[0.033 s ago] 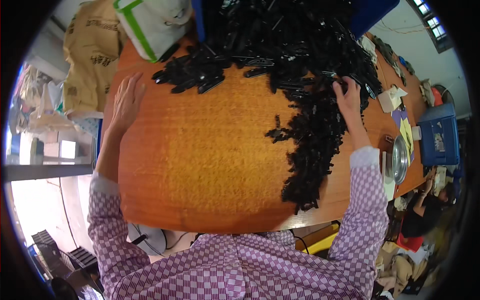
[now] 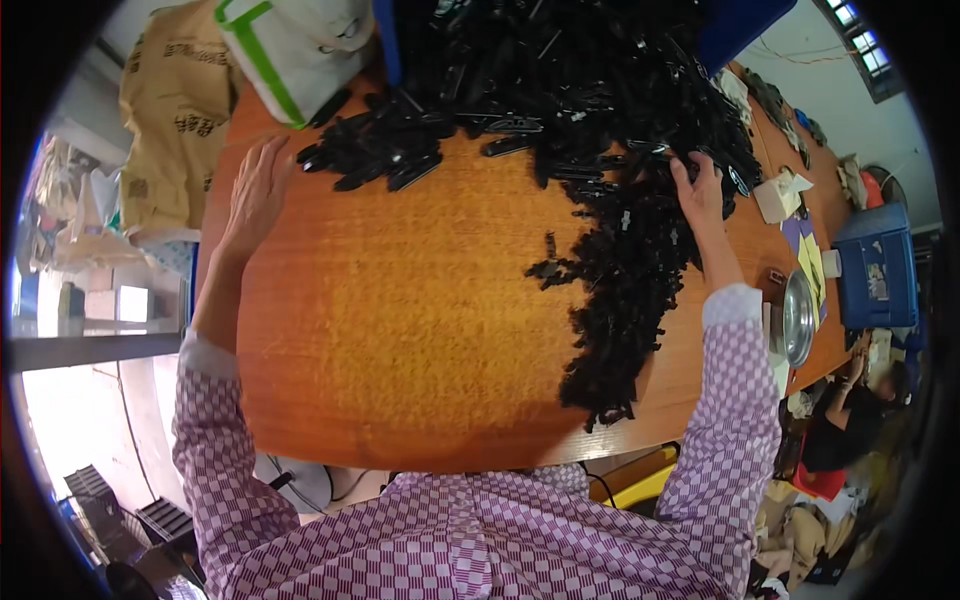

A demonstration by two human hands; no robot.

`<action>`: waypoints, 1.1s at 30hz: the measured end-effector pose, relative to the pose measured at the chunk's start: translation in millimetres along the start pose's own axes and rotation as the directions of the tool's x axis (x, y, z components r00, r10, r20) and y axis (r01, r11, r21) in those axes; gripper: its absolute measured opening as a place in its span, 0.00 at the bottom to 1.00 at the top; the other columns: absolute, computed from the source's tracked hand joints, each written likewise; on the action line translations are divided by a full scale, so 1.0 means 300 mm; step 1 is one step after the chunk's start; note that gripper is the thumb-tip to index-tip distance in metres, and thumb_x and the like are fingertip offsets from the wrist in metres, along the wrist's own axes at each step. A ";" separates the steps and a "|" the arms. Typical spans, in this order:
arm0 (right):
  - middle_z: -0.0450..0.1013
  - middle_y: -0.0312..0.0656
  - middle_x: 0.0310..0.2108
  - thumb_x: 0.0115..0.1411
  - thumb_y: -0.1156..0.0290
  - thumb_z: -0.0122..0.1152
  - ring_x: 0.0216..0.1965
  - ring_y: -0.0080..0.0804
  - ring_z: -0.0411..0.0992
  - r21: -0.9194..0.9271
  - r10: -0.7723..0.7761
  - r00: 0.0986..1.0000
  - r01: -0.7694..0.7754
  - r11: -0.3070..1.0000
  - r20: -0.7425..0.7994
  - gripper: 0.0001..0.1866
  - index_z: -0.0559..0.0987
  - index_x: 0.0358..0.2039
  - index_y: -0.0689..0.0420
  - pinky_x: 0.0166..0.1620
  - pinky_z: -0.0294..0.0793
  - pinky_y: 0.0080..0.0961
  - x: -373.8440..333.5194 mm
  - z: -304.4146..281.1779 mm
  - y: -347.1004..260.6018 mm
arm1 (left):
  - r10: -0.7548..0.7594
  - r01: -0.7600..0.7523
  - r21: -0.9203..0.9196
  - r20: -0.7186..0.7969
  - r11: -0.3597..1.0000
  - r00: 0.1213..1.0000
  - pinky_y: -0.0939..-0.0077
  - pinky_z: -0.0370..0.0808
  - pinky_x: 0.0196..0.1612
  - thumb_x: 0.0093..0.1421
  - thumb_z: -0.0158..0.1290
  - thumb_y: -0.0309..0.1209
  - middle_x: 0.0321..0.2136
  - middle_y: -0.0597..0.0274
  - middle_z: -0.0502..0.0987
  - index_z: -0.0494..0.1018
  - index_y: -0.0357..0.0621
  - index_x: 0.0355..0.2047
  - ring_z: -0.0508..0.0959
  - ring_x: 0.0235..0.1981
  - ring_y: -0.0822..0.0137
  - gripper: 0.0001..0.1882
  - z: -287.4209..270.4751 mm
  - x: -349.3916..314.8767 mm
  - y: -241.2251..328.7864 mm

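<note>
The long strip of small, black, plastic-looking pieces (image 2: pixel 622 300) stretches nearward and leftward from the parted fingers of the right hand (image 2: pixel 701 196) (grip unclear); the left hand (image 2: pixel 254 200), fingers outstretched, is farther off.

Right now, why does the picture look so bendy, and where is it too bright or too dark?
In the head view, the fisheye lens bends straight edges, so the brown wooden table looks curved; in the head view, the bright white patch at lower left is washed out; in the head view, the heaped shiny black pieces blend together darkly.
</note>
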State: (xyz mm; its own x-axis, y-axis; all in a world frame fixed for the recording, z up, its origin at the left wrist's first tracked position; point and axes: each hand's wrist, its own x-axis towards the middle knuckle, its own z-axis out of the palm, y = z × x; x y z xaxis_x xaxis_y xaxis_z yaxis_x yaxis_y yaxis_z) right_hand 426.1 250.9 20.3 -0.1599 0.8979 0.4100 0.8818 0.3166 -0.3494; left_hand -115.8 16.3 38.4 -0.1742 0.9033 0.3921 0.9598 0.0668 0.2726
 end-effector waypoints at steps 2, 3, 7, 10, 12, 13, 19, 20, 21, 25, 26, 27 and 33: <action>0.69 0.60 0.45 0.57 0.47 0.55 0.49 0.56 0.67 0.071 0.156 0.981 -0.165 0.984 0.118 0.31 0.71 0.50 0.61 0.52 0.66 0.39 0.086 0.049 0.099 | -0.028 0.028 -0.117 -0.004 0.993 1.000 0.62 0.62 0.55 0.65 0.42 0.40 0.52 0.48 0.66 0.65 0.41 0.52 0.65 0.54 0.49 0.20 0.109 0.114 -0.052; 0.69 0.60 0.45 0.57 0.47 0.55 0.49 0.56 0.67 0.076 0.151 0.980 -0.162 0.984 0.128 0.31 0.71 0.50 0.61 0.52 0.66 0.39 0.122 0.080 0.094 | -0.071 0.067 -0.210 -0.011 0.975 0.997 0.62 0.62 0.55 0.66 0.41 0.41 0.51 0.48 0.67 0.65 0.41 0.52 0.66 0.53 0.49 0.20 0.139 0.151 -0.083; 0.68 0.59 0.50 0.54 0.37 0.50 0.55 0.55 0.64 0.118 0.268 0.945 -0.293 0.949 0.189 0.40 0.67 0.55 0.58 0.55 0.64 0.40 0.209 0.182 0.046 | -0.087 0.090 0.051 -0.060 0.995 0.994 0.61 0.64 0.53 0.65 0.40 0.45 0.49 0.52 0.69 0.72 0.46 0.47 0.69 0.50 0.50 0.21 0.216 0.246 -0.088; 0.63 0.57 0.56 0.51 0.31 0.48 0.57 0.56 0.62 0.001 0.404 0.909 -0.406 0.914 0.108 0.42 0.64 0.60 0.46 0.57 0.61 0.49 0.226 0.279 -0.045 | -0.283 0.282 -0.008 -0.013 0.959 0.959 0.63 0.64 0.52 0.64 0.41 0.48 0.48 0.53 0.71 0.72 0.47 0.48 0.68 0.52 0.51 0.22 0.266 0.270 -0.013; 0.65 0.63 0.52 0.51 0.30 0.47 0.56 0.60 0.62 -0.028 0.400 0.916 -0.400 0.916 0.003 0.42 0.65 0.59 0.47 0.58 0.61 0.44 0.195 0.314 -0.143 | -0.269 0.263 -0.058 -0.155 0.963 0.951 0.64 0.66 0.51 0.63 0.42 0.51 0.46 0.52 0.72 0.72 0.46 0.48 0.70 0.50 0.51 0.25 0.315 0.259 0.039; 0.65 0.62 0.52 0.51 0.30 0.47 0.56 0.60 0.61 -0.006 0.420 0.908 -0.420 0.908 0.003 0.41 0.66 0.58 0.44 0.57 0.61 0.46 0.184 0.325 -0.188 | -0.325 0.305 -0.139 -0.156 0.942 0.933 0.64 0.66 0.51 0.62 0.44 0.51 0.47 0.51 0.72 0.72 0.46 0.48 0.70 0.50 0.52 0.25 0.318 0.273 0.026; 0.67 0.59 0.50 0.54 0.34 0.48 0.54 0.55 0.62 0.043 0.362 0.932 -0.361 0.931 -0.006 0.35 0.69 0.55 0.44 0.55 0.62 0.46 0.089 0.320 -0.306 | -0.124 0.124 -0.113 0.005 0.986 0.992 0.65 0.66 0.52 0.61 0.46 0.49 0.50 0.54 0.71 0.72 0.51 0.49 0.69 0.53 0.54 0.22 0.399 0.323 0.094; 0.68 0.58 0.50 0.55 0.37 0.48 0.53 0.56 0.64 0.055 0.293 0.955 -0.290 0.955 -0.043 0.33 0.71 0.54 0.45 0.54 0.63 0.45 0.083 0.345 -0.317 | -0.097 0.096 -0.132 0.002 0.987 0.995 0.65 0.66 0.52 0.61 0.46 0.49 0.50 0.54 0.71 0.72 0.51 0.49 0.69 0.53 0.54 0.22 0.392 0.326 0.122; 0.68 0.58 0.49 0.56 0.38 0.47 0.51 0.58 0.65 0.066 0.262 0.962 -0.257 0.964 -0.082 0.32 0.71 0.53 0.46 0.53 0.64 0.46 0.057 0.364 -0.358 | -0.122 0.121 -0.116 0.002 0.986 0.993 0.64 0.67 0.52 0.61 0.46 0.48 0.48 0.54 0.72 0.72 0.52 0.49 0.70 0.52 0.54 0.21 0.380 0.298 0.140; 0.64 0.56 0.51 0.54 0.40 0.50 0.52 0.56 0.64 0.132 0.257 0.966 -0.255 0.958 -0.003 0.32 0.72 0.52 0.48 0.52 0.64 0.50 -0.038 0.328 -0.553 | -0.178 0.180 -0.085 0.028 0.980 0.984 0.60 0.68 0.50 0.59 0.47 0.50 0.47 0.57 0.72 0.73 0.56 0.47 0.71 0.49 0.52 0.20 0.321 0.195 0.150; 0.64 0.55 0.51 0.54 0.41 0.52 0.52 0.56 0.64 0.158 0.209 0.975 -0.195 0.968 -0.075 0.32 0.71 0.52 0.49 0.52 0.63 0.51 -0.057 0.336 -0.549 | -0.151 0.154 -0.102 0.029 0.983 0.988 0.60 0.68 0.50 0.59 0.47 0.50 0.47 0.57 0.72 0.73 0.56 0.47 0.71 0.49 0.52 0.20 0.328 0.183 0.193; 0.64 0.55 0.51 0.55 0.42 0.52 0.53 0.56 0.63 0.184 0.232 0.972 -0.234 0.955 0.031 0.32 0.69 0.53 0.49 0.52 0.62 0.53 -0.074 0.324 -0.590 | -0.160 0.162 -0.082 0.027 0.983 0.987 0.59 0.68 0.50 0.59 0.46 0.49 0.46 0.57 0.72 0.73 0.57 0.47 0.71 0.48 0.53 0.20 0.319 0.154 0.205; 0.64 0.56 0.52 0.55 0.46 0.54 0.54 0.54 0.63 0.274 0.062 0.943 -0.157 0.949 0.327 0.31 0.67 0.56 0.48 0.56 0.62 0.45 -0.142 0.254 -0.638 | -0.208 0.201 -0.121 -0.046 0.972 0.977 0.60 0.65 0.52 0.59 0.47 0.49 0.48 0.59 0.72 0.73 0.56 0.46 0.70 0.52 0.54 0.20 0.321 0.047 0.289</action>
State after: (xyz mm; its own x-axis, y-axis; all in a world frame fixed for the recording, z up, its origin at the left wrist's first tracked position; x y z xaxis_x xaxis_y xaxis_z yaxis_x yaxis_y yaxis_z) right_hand 230.3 175.3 5.6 -0.2412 0.9663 0.0900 0.7404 0.2432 -0.6266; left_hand -14.0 75.7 -17.0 -0.3799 0.8491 0.3671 0.8715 0.1954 0.4498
